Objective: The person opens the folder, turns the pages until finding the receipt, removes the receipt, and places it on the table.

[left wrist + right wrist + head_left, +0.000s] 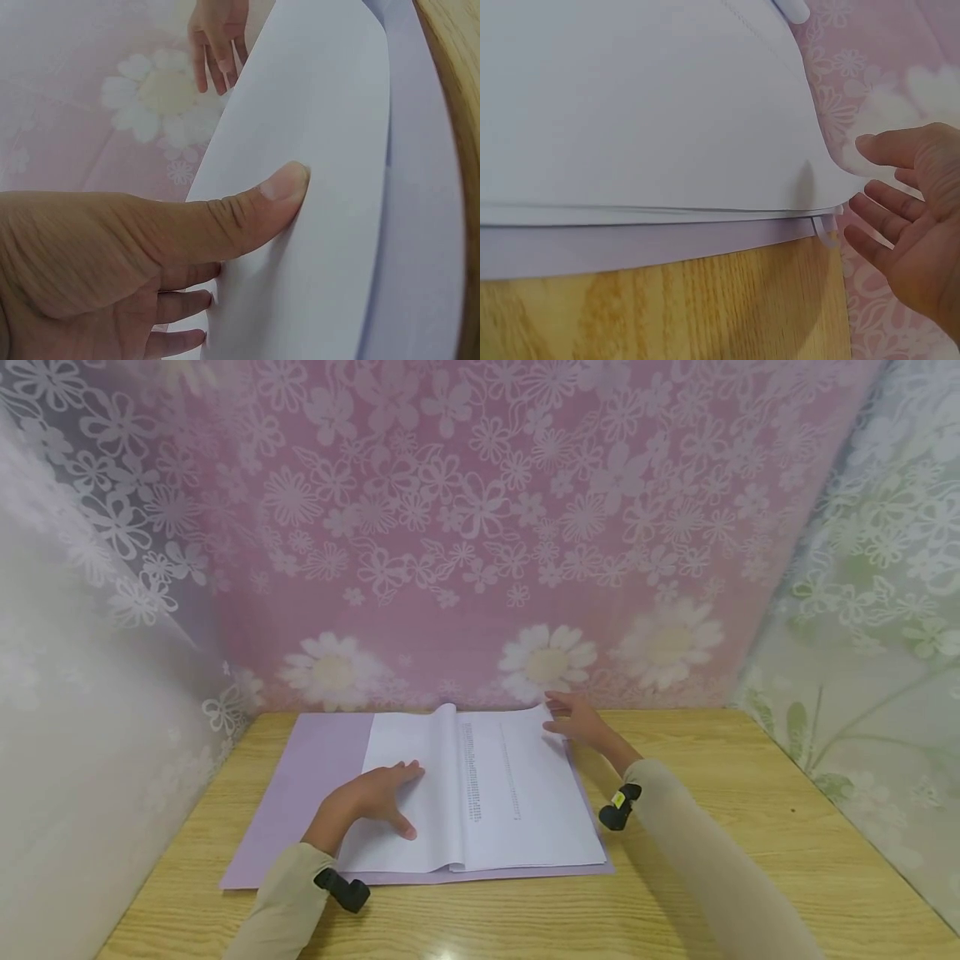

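Observation:
A booklet of white sheets lies spread on a light purple folder cover (315,777). My left hand (373,795) rests on the blank left page (401,735), thumb and fingers spread. In the left wrist view its thumb (285,184) presses on the white paper. My right hand (581,722) is at the far right corner of the printed right page (540,802). In the right wrist view the fingers (892,199) touch the curled-up page corner (844,180), while the thumb stands apart from it. Columns of small print run along the right page; they are too small to read.
The folder lies on a wood-grain table (675,877). A pink floral cloth (480,527) hangs behind the table's back edge, with pale floral cloths at the left and right sides. Each wrist wears a small black camera (617,810).

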